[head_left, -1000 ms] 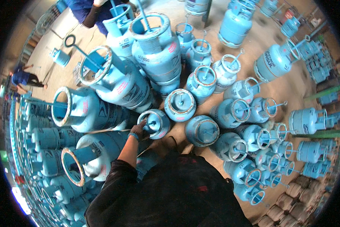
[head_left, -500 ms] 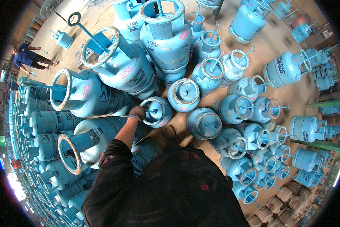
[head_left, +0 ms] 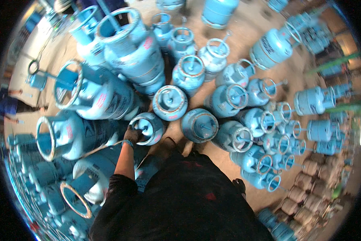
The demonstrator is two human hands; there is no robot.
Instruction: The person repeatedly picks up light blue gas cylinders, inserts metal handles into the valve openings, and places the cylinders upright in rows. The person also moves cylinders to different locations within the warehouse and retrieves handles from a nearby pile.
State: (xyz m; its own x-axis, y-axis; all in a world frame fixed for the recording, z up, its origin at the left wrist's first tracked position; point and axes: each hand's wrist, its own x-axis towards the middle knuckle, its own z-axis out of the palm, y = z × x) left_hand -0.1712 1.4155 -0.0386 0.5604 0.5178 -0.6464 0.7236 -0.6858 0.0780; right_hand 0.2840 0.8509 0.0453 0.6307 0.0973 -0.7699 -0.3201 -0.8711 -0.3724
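My left hand point(head_left: 134, 135), in a dark glove, is closed on the collar rim of a light blue gas cylinder point(head_left: 156, 127) standing just ahead of my feet. A second blue cylinder point(head_left: 169, 103) with a rusty rim stands right behind it, and a third cylinder point(head_left: 199, 125) is to its right. My right hand point(head_left: 239, 186), also dark-gloved, hangs low at my right side, away from the cylinders. Its fingers are too small and blurred to read.
Larger cylinders point(head_left: 108, 96) crowd the left, some with rods sticking out of their collars. Smaller cylinders point(head_left: 255, 120) stand close together on the right. Brownish cylinders point(head_left: 305, 180) lie at the lower right. A person in dark blue point(head_left: 11, 105) is at the far left.
The view has shifted, so the cylinders ahead appear further left. My right hand has come into sight. My left hand stays on the same cylinder's collar.
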